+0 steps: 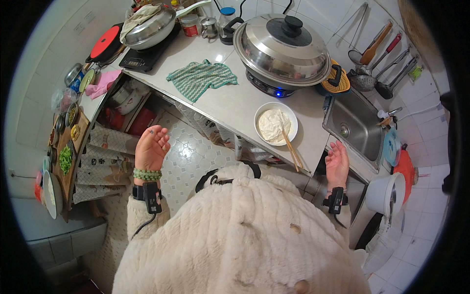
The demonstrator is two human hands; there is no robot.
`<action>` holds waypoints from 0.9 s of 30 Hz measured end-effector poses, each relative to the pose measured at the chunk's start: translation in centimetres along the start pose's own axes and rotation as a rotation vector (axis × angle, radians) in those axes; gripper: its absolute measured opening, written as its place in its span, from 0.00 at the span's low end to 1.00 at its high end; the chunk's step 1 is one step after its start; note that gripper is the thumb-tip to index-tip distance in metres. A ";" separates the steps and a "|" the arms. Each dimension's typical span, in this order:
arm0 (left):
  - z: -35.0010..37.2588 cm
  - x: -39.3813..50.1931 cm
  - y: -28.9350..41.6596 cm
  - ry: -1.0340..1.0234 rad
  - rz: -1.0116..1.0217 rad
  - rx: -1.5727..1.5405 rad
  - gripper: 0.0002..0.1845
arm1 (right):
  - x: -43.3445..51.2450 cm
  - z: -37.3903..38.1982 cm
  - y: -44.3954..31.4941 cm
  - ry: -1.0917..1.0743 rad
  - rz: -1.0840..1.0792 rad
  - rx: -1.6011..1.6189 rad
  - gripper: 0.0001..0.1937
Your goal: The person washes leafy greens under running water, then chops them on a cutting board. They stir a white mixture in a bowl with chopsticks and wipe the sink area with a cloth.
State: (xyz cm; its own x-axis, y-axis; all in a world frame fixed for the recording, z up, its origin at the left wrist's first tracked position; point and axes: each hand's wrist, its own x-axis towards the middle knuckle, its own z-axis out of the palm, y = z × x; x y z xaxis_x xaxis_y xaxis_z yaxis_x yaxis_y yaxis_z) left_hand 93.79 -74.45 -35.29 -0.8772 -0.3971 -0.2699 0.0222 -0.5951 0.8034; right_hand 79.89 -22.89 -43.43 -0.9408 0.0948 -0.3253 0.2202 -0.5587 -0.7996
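Observation:
My left hand [151, 149] is raised palm up over the tiled floor, its fingers loosely curled and apart, with nothing in it. On the right, my right hand [336, 163] is also palm up and empty, near the counter edge below the sink. Between them, farther forward, a white bowl [258, 126] of pale dough or batter stands near the counter's edge. Wooden chopsticks [290, 149] lean in it, their ends over the edge. Behind the bowl, a large lidded steel pan [282, 51] sits on a lit electric cooker base [270, 89].
A green striped cloth [202, 79] lies on the counter. A lidded wok [148, 31] rests on an induction cooktop [137, 60]. At left, a wooden board [78, 137] holds chopped greens [65, 160] and small bowls. The steel sink [352, 125] and a white bucket [380, 193] are at right.

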 end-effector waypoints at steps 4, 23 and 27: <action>0.2 0.1 0.2 0.002 0.009 0.004 0.09 | 1.2 1.2 0.5 -0.089 -0.012 -0.020 0.17; -0.5 0.4 0.4 0.149 -0.008 0.041 0.09 | 2.8 3.2 2.3 -0.103 0.107 -0.086 0.16; 1.1 1.0 -0.2 -0.015 -0.001 0.058 0.10 | 2.9 2.4 1.3 -0.055 0.088 -0.071 0.15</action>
State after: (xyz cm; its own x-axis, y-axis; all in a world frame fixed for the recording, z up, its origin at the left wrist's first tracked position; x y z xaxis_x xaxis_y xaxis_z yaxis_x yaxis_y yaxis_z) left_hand 92.41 -73.95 -35.17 -0.8843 -0.3860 -0.2628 -0.0059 -0.5536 0.8328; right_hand 76.81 -25.32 -44.26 -0.9295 0.0015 -0.3689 0.3181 -0.5032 -0.8035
